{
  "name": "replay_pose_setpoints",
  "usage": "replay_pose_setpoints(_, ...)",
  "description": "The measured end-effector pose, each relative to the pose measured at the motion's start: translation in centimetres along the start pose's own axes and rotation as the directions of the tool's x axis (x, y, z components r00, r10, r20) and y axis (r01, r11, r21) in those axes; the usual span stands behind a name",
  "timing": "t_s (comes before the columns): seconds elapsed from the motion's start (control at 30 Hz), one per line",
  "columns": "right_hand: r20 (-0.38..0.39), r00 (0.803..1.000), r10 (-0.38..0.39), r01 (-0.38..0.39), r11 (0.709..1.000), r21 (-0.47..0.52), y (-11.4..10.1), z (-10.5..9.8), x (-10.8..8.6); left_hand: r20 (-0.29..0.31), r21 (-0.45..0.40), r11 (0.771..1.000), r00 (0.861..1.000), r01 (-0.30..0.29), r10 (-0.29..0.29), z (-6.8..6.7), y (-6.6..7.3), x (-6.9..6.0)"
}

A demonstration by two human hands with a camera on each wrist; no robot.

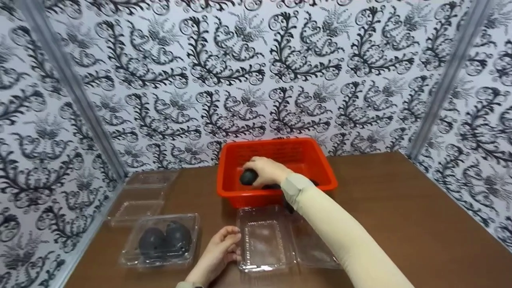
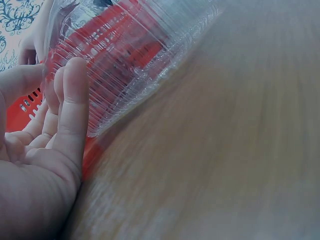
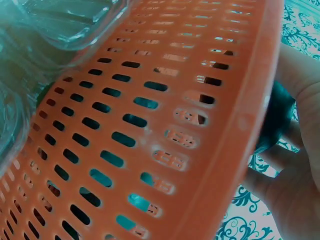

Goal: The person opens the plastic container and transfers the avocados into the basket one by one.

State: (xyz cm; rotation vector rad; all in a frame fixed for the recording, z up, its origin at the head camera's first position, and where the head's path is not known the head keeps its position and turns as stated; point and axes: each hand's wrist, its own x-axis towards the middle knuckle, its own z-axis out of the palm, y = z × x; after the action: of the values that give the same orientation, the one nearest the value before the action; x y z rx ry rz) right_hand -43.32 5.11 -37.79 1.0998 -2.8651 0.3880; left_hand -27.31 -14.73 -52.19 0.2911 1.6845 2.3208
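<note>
Brown table (image 1: pixel 384 216) bears a red basket (image 1: pixel 249 194) on its far side; nearer lies an open clear box (image 1: pixel 264 242). Left hand (image 1: pixel 221 249), fingers loosely bent, is at the box's left edge; right hand (image 1: pixel 269 171), at the basket's mouth, grips a dark round fruit (image 1: pixel 248 177).

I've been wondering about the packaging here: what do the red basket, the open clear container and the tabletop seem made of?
Red basket: probably moulded plastic, lightly glossy; its wall has rows of slots. Open clear container: likely thin, shiny plastic by its see-through, ribbed walls and bright glints. Tabletop: brown with streaks, so wood or wood-look laminate; I can't tell which.
</note>
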Motion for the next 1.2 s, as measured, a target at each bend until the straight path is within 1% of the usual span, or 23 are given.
replay_pose_setpoints(0.13, -0.011, 1.000, 0.009, -0.010, 1.000, -0.024, 0.4, 0.8, -0.4, 0.007, -0.006, 1.000, 1.000, 0.005, -0.005, 0.2, -0.5, -0.2)
replay_pose_setpoints(0.27, 0.000, 1.000, -0.019, 0.019, 0.998, -0.053, 0.0, 2.0, 0.2, -0.003, -0.005, 1.000, 1.000, 0.011, -0.011, -0.2, -0.4, -1.0)
replay_pose_setpoints(0.4, 0.027, 1.000, -0.009, 0.011, 0.998, -0.065, -0.6, 2.6, 0.9, 0.000, 0.000, 1.000, 1.000, 0.002, -0.002, -0.6, -0.1, -1.2)
replay_pose_setpoints(0.5, 0.017, 1.000, -0.006, 0.007, 0.998, -0.058, -1.2, 2.4, 1.6, -0.005, 0.010, 1.000, 1.000, -0.015, 0.016, -0.9, 0.4, -1.0)
replay_pose_setpoints(0.6, 0.004, 0.999, -0.035, 0.036, 0.998, -0.053, -1.6, 2.2, 2.2, -0.017, 0.013, 1.000, 1.000, -0.022, 0.022, -1.1, 0.9, -0.9)
replay_pose_setpoints(0.7, 0.009, 0.999, -0.052, 0.053, 0.997, -0.050, -1.8, 2.0, 2.5, -0.016, 0.016, 1.000, 1.000, -0.022, 0.022, -1.3, 1.2, -0.8)
replay_pose_setpoints(0.8, 0.019, 0.999, -0.039, 0.040, 0.998, -0.049, -1.8, 1.8, 2.4, -0.008, 0.020, 1.000, 1.000, -0.019, 0.019, -1.2, 1.3, -0.7)
replay_pose_setpoints(0.9, 0.027, 0.999, -0.032, 0.033, 0.998, -0.053, -1.7, 1.8, 2.3, -0.006, 0.023, 1.000, 1.000, -0.015, 0.015, -1.1, 1.3, -0.6)
replay_pose_setpoints(1.03, 0.035, 0.998, -0.045, 0.048, 0.997, -0.060, -1.0, 2.1, 2.2, -0.011, 0.022, 1.000, 1.000, -0.020, 0.020, -0.7, 0.9, -0.3)
replay_pose_setpoints(1.13, 0.064, 0.997, -0.037, 0.040, 0.998, -0.043, -0.2, 2.5, 1.9, -0.002, 0.013, 1.000, 1.000, -0.005, 0.005, -0.4, 0.4, 0.0)
replay_pose_setpoints(1.2, 0.082, 0.996, -0.018, 0.020, 1.000, -0.024, 0.3, 2.7, 1.5, 0.006, 0.010, 1.000, 1.000, 0.007, -0.007, -0.2, 0.1, 0.2)
